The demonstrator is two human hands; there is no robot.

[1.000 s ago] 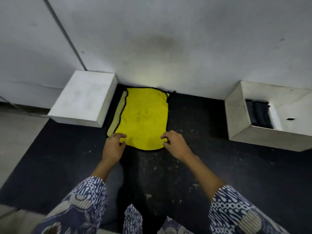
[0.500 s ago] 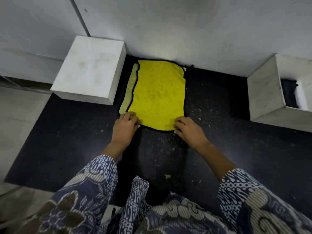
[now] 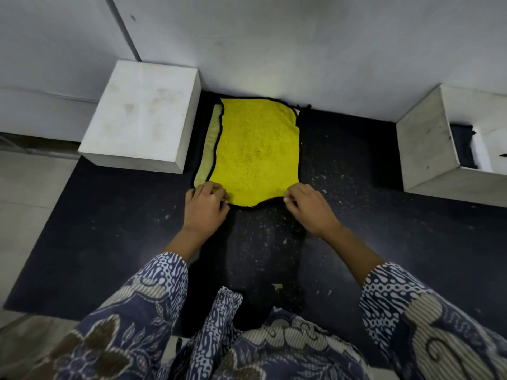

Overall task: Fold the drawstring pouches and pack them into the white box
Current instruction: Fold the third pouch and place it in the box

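A yellow drawstring pouch (image 3: 255, 149) with black edging lies flat on the dark mat, its far end against the wall, folded over so a paler strip shows along its left side. My left hand (image 3: 204, 207) pinches the pouch's near left corner. My right hand (image 3: 308, 208) pinches the near right corner. An open white box (image 3: 428, 149) stands at the right with dark fabric (image 3: 462, 145) inside it.
A closed white box (image 3: 142, 119) sits left of the pouch, close to its edge. The dark mat (image 3: 356, 229) is speckled with crumbs. A grey wall (image 3: 301, 50) runs right behind the pouch. My patterned sleeves and lap fill the bottom of the view.
The view has tilted down and drawn nearer. Both hands stay at the pouch's near corners, fingers curling tighter on the edge. The pouch itself has not visibly moved.
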